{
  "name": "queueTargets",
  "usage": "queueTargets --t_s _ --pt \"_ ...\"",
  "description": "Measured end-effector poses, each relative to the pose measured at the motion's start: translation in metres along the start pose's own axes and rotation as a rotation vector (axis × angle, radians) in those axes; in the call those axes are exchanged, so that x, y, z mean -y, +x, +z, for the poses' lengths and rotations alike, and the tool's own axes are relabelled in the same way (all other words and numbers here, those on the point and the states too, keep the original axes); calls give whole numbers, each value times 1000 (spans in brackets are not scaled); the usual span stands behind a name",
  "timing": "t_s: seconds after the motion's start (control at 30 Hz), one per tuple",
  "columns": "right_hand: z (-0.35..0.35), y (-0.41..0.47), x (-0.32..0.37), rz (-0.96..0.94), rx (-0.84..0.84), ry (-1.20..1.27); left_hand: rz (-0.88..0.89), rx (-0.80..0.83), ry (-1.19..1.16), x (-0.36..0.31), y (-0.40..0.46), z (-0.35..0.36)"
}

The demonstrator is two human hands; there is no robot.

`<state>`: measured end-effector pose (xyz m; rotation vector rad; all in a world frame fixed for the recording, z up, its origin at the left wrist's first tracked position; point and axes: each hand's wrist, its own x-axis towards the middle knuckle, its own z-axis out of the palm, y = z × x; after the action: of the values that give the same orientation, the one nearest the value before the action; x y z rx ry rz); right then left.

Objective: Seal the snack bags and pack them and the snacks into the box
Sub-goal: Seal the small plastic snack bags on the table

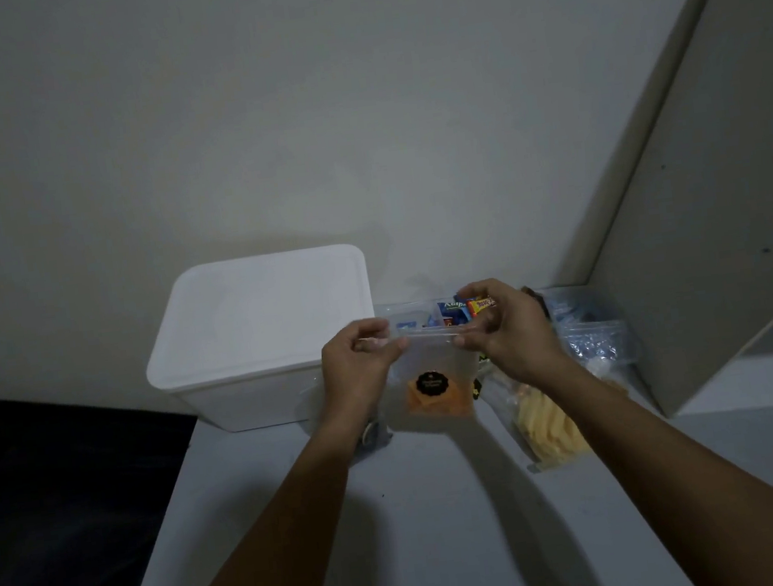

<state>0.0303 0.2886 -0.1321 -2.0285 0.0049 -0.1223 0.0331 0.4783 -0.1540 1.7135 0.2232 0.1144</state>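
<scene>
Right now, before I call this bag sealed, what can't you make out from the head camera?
- Bag zip strip: fingers of the left hand and right hand cover both ends; closed or not, unclear.
- Box: lid hides the inside.
- Small packets behind the bag: right hand covers part; print too small.
- Round label: text blurred.
- Thing under the left wrist: mostly hidden.

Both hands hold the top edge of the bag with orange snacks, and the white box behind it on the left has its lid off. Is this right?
Not quite. The head view shows the left hand and right hand pinching the top edge of the bag with orange snacks, but the white box has its lid on, not off.
</scene>
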Motion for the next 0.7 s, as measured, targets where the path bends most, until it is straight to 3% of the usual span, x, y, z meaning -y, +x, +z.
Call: queueTargets --t_s 0.1,0.27,0.4,0.5,0.7 --pt "8 -2 -2 10 -43 47 -75 -105 13 0 -7 11" --pt "16 -7 -4 -44 -49 52 -219 134 -128 -5 -9 18" --pt "16 -10 -5 -57 -59 88 -206 173 -162 -1 -5 18" --pt "13 -12 -6 -39 49 160 -213 153 -177 0 -4 18" --pt "18 -3 -13 -38 103 -49 -140 167 -102 1 -11 18"
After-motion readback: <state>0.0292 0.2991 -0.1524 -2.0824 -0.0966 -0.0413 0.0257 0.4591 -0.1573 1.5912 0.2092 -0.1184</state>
